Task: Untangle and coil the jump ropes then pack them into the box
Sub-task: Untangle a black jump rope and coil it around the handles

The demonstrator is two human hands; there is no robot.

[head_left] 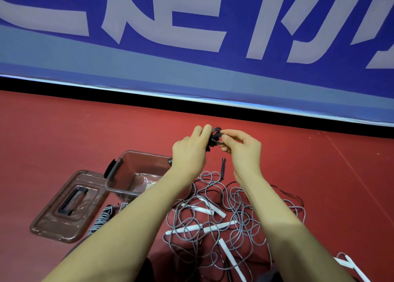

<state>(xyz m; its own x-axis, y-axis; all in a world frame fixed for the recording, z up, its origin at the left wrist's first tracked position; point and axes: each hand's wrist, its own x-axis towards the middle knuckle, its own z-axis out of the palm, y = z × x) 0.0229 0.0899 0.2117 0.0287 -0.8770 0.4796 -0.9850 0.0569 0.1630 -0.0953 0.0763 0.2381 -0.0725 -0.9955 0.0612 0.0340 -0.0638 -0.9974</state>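
Jump ropes: one thin black cord, wound into a small tight coil [215,137], is held up above the red floor [64,132], pinched between both hands approx. at centre frame. Left hand [188,153] has its fingers curled round the coil's left side, w/ a dark handle end [170,161] poking out below the palm; right hand [243,147] pinches a loop of the cord between thumb and forefinger on the coil's right side. Below the forearms, a loose tangle of grey cords with white handles [215,217] sprawls on the floor, still knotted together; a separate black handle [223,167] lies just beyond it, near the right wrist. Left of the tangle sits a clear brown-tinted plastic storage box [128,175] w/ black side latch, open, partly hidden by the left forearm; contents can't be made out beyond a pale patch at the bottom. Its matching lid with a black recessed handle [66,205] lies flat just beside the box, nearer the camera. A grey-and-white rope already wound into a tight bundle [102,217] rests on the floor betw. lid and left arm. Behind, a blue banner with large pale lettering [191,25] runs along the floor's far edge.
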